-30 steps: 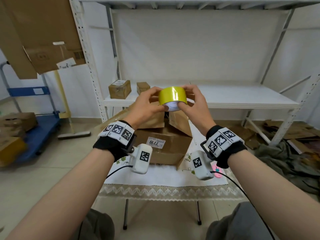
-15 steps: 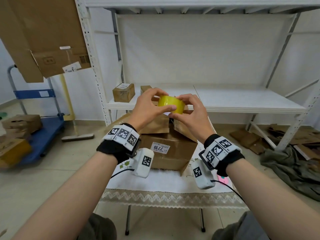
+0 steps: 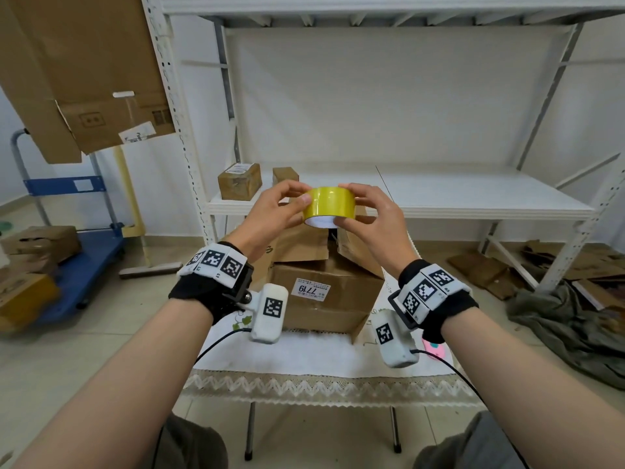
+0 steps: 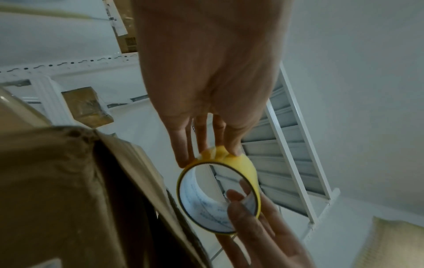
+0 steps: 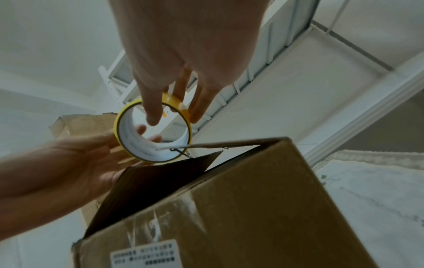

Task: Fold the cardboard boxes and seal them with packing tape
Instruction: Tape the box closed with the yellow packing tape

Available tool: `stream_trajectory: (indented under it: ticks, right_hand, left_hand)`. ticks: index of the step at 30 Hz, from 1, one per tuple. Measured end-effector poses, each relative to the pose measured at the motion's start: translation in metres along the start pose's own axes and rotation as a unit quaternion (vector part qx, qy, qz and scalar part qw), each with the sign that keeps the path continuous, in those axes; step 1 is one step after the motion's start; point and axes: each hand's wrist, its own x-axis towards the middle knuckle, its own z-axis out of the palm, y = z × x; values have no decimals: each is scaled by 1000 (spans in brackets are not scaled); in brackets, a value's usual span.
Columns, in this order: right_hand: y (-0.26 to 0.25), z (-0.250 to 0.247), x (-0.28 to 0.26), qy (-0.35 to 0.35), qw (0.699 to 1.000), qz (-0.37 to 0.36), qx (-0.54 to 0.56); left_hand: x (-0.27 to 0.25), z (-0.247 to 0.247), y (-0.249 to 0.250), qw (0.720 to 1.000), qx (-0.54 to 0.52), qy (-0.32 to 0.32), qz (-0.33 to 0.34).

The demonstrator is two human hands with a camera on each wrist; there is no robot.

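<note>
Both hands hold a yellow roll of packing tape (image 3: 329, 203) in the air above an open cardboard box (image 3: 324, 296). My left hand (image 3: 292, 199) pinches the roll's left side, thumb on the outer face. On the right side, my right hand (image 3: 365, 209) grips it with fingers on top and thumb below. The left wrist view shows the roll (image 4: 244, 164) end-on with its white core. In the right wrist view the roll (image 5: 133, 145) hangs just over the box's raised flaps (image 5: 174, 170). The box carries a white label and stands on the table.
A white lace cloth (image 3: 304, 353) covers the small table. Behind it a white shelf rack (image 3: 473, 198) holds two small boxes (image 3: 240, 181). A blue cart (image 3: 88, 252) with boxes stands at left. Flattened cardboard and a grey cloth (image 3: 568, 319) lie on the floor at right.
Half a second ago the roll was lower and tilted toward the box. It is now raised and level again, still held by both hands.
</note>
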Motion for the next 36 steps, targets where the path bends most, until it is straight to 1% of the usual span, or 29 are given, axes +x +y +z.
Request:
stream_trajectory:
  ticks: [4,7,9,12,15,17,19,22,29,31,36]
  right_hand:
    - [-1,8,0,5,999,-21,-39]
    - [-5,12,0,6,998,-40,-55]
    - [-5,10,0,-6,998,-45,-52]
    - [0,4,-2,-26,999,-16,-26]
    - [4,2,-4,-23,1000,10,-7]
    - [2,5,-5,-9,1000,11,9]
    - [1,8,-5,5,1000,-1,1]
    - [0,11,-4,14,999,-25,-40]
    - [-5,15,-3,12,995,-48,-88]
    - [-6,15,-2,11,994,-46,-95]
    - [-5,11,-4,-1,994,-49,-101]
  left_hand:
    - [0,10,3,996,85,17,-17]
    - [1,13,2,994,109,16,-24]
    - [1,11,3,995,86,12,-39]
    - [-2,5,6,998,23,-11,-57]
    - [-6,1,7,997,-12,-45,-54]
    - [-9,0,7,997,-25,-55,-51]
    - [-10,0,7,998,-5,-41,-36]
    - [-10,-1,8,999,39,-18,-1]
    - [-8,3,11,989,141,25,27]
    - [-8,3,10,990,135,28,25]
    - [-7,-3,7,995,100,7,10]
